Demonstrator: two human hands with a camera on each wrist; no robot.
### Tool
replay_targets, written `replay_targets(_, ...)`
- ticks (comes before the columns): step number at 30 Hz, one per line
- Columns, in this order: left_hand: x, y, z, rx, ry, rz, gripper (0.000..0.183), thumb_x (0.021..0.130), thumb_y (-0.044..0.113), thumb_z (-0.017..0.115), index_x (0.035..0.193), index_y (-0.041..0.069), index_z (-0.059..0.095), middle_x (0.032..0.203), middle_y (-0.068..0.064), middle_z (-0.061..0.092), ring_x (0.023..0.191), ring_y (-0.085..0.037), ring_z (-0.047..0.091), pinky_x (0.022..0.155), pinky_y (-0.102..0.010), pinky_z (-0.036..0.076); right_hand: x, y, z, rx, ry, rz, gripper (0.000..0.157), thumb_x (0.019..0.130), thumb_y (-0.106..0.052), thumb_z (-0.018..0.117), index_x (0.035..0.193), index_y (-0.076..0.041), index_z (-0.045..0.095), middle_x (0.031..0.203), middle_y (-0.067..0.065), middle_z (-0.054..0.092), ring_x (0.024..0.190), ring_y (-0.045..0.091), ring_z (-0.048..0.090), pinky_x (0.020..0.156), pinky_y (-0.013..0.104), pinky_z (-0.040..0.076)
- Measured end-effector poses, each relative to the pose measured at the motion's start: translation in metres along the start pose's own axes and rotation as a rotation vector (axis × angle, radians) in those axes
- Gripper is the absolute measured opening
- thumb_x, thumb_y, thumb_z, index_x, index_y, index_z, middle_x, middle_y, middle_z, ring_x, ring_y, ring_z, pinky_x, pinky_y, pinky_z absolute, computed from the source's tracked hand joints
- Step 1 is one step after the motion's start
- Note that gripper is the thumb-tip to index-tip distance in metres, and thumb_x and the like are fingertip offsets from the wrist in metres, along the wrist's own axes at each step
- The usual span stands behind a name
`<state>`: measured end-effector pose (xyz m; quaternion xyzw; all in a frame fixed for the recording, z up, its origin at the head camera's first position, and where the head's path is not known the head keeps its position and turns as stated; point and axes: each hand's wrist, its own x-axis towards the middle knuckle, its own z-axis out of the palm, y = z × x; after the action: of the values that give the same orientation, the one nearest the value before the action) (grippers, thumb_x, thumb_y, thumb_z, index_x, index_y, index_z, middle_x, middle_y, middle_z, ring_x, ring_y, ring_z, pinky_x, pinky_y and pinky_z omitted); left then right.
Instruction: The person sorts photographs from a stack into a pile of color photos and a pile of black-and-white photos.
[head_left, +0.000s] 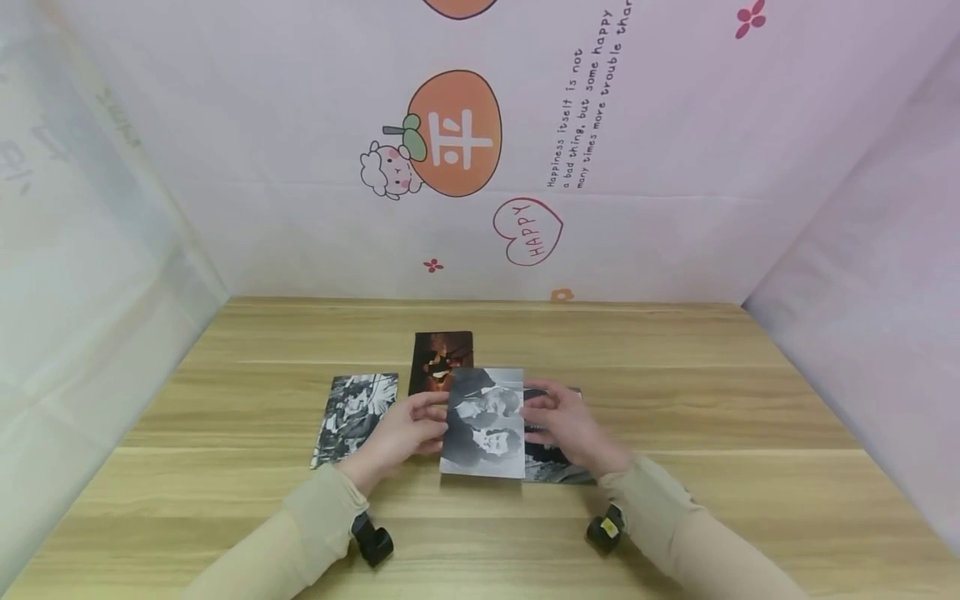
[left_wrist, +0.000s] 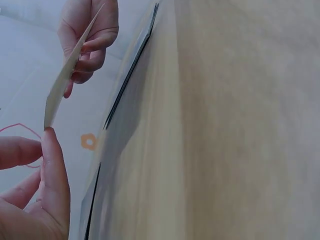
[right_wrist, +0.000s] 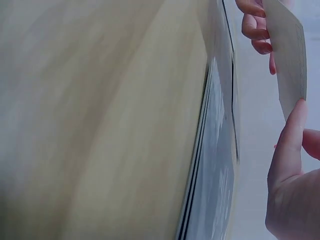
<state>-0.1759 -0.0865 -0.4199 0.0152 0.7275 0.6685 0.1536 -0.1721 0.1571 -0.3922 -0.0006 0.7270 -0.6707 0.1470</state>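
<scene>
Over there, the left hand (head_left: 405,429) and right hand (head_left: 568,423) pinch opposite edges of a black-and-white photo (head_left: 483,429), raised above the table (head_left: 690,375) near other photos (head_left: 357,417).

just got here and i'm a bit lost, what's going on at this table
A person is holding a black-and-white photo up off the table, with the left hand at one side edge and the right hand at the other. Beneath the right hand lies a small pile of photos, partly hidden. A dark orange-lit picture lies farther back, partly covered from view, and another gray photo lies to the left.
</scene>
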Motion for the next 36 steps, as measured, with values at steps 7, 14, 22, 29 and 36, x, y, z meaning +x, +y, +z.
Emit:
replay_targets(7,-0.005,0.004,-0.016,0.024,0.004,0.002,0.054,0.086,-0.007,0.057,0.137,0.003,0.046,0.106,-0.013,0.059,0.082,-0.012,0.061,0.069,-0.029,0.059,0.004,-0.002,0.014,0.018,-0.018,-0.023,0.049,0.093,0.001,0.052,0.139,0.004,0.035,0.092,0.002,0.057,0.08,0.009,0.057,0.07,0.028,0.059)
replay_targets(14,-0.012,0.008,-0.037,0.065,-0.006,0.003,0.054,0.088,-0.003,0.056,0.14,0.003,0.042,0.113,-0.017,0.057,0.086,-0.013,0.061,0.074,-0.03,0.059,0.01,-0.007,0.032,0.046,-0.009,-0.016,0.048,0.092,0.002,0.054,0.138,-0.001,0.04,0.089,0.003,0.055,0.079,0.011,0.058,0.069,0.029,0.06)
replay_targets(22,-0.019,0.008,-0.063,0.084,-0.008,0.03,0.053,0.09,-0.002,0.055,0.141,-0.001,0.039,0.109,-0.013,0.057,0.083,-0.01,0.059,0.07,-0.026,0.059,0.021,-0.014,0.058,0.079,-0.011,-0.03,0.05,0.089,0.003,0.057,0.136,-0.002,0.042,0.09,0.005,0.055,0.083,0.013,0.057,0.072,0.035,0.06)
replay_targets(29,-0.028,0.009,-0.083,0.121,0.001,0.021,0.054,0.091,-0.003,0.053,0.142,-0.004,0.036,0.117,-0.02,0.053,0.088,-0.01,0.059,0.074,-0.025,0.059,0.031,-0.014,0.081,0.072,-0.022,-0.018,0.049,0.089,0.004,0.057,0.136,-0.002,0.043,0.088,0.006,0.056,0.081,0.013,0.057,0.069,0.035,0.061)
replay_targets(36,-0.037,0.009,-0.102,0.159,0.008,0.024,0.055,0.091,-0.003,0.051,0.142,-0.007,0.032,0.124,-0.026,0.049,0.092,-0.009,0.059,0.079,-0.026,0.058,0.043,-0.012,0.102,0.087,-0.036,-0.013,0.048,0.089,0.007,0.056,0.134,-0.002,0.045,0.09,0.007,0.056,0.081,0.014,0.055,0.07,0.036,0.061)
